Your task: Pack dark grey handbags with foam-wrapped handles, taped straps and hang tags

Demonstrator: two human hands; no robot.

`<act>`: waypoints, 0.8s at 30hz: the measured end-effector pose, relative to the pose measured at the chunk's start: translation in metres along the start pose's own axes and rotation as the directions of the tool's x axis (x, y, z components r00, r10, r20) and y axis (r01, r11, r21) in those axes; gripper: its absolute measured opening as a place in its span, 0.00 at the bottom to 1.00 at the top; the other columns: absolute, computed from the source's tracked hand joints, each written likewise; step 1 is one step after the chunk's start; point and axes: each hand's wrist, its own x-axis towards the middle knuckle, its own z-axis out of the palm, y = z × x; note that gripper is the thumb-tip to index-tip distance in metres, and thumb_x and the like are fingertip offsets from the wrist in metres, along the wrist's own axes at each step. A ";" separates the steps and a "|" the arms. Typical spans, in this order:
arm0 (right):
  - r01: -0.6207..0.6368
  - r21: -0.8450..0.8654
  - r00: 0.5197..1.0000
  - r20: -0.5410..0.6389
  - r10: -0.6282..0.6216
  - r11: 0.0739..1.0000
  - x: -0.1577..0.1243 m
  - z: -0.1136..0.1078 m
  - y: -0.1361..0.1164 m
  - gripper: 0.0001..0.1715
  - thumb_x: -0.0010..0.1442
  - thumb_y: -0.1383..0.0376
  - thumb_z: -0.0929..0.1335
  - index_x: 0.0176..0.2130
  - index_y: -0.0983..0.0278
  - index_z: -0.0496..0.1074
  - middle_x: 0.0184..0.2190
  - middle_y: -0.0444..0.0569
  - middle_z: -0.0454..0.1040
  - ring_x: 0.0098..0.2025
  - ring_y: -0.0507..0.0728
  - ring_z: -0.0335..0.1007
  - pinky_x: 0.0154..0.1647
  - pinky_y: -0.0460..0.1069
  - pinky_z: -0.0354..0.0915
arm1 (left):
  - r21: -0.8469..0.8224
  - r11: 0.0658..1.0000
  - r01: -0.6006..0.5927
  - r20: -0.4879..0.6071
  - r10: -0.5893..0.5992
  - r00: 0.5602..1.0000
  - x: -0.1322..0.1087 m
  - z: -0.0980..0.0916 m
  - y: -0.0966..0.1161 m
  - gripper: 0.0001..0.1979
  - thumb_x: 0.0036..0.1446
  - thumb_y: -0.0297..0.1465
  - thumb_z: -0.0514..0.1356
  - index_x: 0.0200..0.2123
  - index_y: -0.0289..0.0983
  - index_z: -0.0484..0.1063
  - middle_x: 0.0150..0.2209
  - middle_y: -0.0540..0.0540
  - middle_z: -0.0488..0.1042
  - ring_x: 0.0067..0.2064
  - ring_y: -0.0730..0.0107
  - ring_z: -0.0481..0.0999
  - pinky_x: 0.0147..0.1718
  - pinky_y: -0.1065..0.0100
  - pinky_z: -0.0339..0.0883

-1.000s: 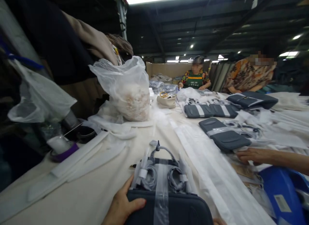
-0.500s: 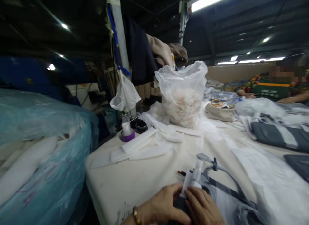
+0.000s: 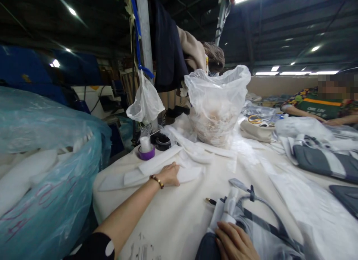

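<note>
My left hand (image 3: 169,174) is stretched forward over the white foam sheets (image 3: 159,161) on the table. Its thumb and forefinger are apart at the sheets' edge; the other fingers are partly hidden. At the bottom, my right hand (image 3: 236,241) has its bent fingers pressed over a dark grey bag (image 3: 208,247). White wrapping (image 3: 219,211) lies around a part of this bag, just ahead of the fingers. Clear plastic, a looped grey strap (image 3: 268,202) and a tag (image 3: 237,183) lie to the right. A dark pointed piece with a gold tip (image 3: 209,201) sticks out beside the wrapping.
A large clear plastic bag (image 3: 219,103) stands behind the foam. Purple tape (image 3: 146,152) and black rolls (image 3: 162,141) sit by the pole (image 3: 144,36). A blue plastic sack (image 3: 69,200) bulges at left. Grey bags (image 3: 316,155) lie at right; a co-worker (image 3: 321,103) sits beyond.
My left hand has let go of the wrapped bag and moved forward and left to the foam sheets. My right hand stays on the bag. The view has shifted slightly.
</note>
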 end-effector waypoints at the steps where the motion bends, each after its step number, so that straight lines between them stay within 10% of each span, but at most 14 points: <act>1: -0.011 0.032 0.999 0.030 0.010 0.999 0.002 -0.006 -0.002 0.12 0.63 0.67 0.61 0.43 0.63 0.73 0.39 0.49 0.79 0.40 0.55 0.76 0.42 0.46 0.72 | -0.006 1.000 -0.010 -0.028 0.010 1.000 -0.004 -0.004 0.006 0.20 0.40 0.25 0.66 0.40 0.32 0.68 0.47 0.37 0.69 0.45 0.56 0.72 0.46 0.57 0.66; 7: -0.145 0.196 0.987 0.098 0.127 0.970 0.019 -0.028 -0.011 0.14 0.65 0.69 0.59 0.45 0.65 0.71 0.42 0.53 0.76 0.46 0.56 0.72 0.48 0.50 0.71 | -0.280 0.954 -0.109 -0.245 0.039 0.969 -0.061 -0.024 0.029 0.28 0.44 0.37 0.64 0.47 0.34 0.59 0.38 0.44 0.71 0.35 0.63 0.73 0.37 0.64 0.68; 12: -0.337 0.261 0.941 0.119 0.317 0.905 0.037 -0.038 -0.019 0.13 0.66 0.67 0.58 0.44 0.62 0.69 0.37 0.49 0.76 0.39 0.54 0.73 0.40 0.48 0.72 | -0.788 0.469 -0.398 -0.308 0.259 0.915 -0.123 -0.006 0.037 0.21 0.50 0.44 0.61 0.42 0.36 0.69 0.45 0.40 0.72 0.46 0.57 0.72 0.47 0.62 0.65; 17: -0.505 0.218 0.861 0.198 0.469 0.835 0.055 -0.039 -0.023 0.15 0.66 0.67 0.56 0.49 0.65 0.65 0.37 0.51 0.77 0.37 0.56 0.74 0.37 0.49 0.69 | -0.948 0.256 -0.188 -0.099 0.325 0.940 -0.145 0.021 0.030 0.14 0.55 0.30 0.53 0.38 0.38 0.78 0.49 0.43 0.75 0.53 0.57 0.70 0.54 0.59 0.57; 24: -0.306 0.209 0.826 0.543 0.150 0.929 0.080 -0.028 -0.010 0.11 0.65 0.68 0.61 0.33 0.63 0.69 0.32 0.46 0.74 0.36 0.56 0.70 0.45 0.54 0.61 | -0.978 0.199 -0.060 -0.081 -0.102 0.991 -0.124 0.049 0.024 0.09 0.42 0.31 0.65 0.29 0.36 0.69 0.28 0.52 0.70 0.33 0.72 0.69 0.34 0.72 0.61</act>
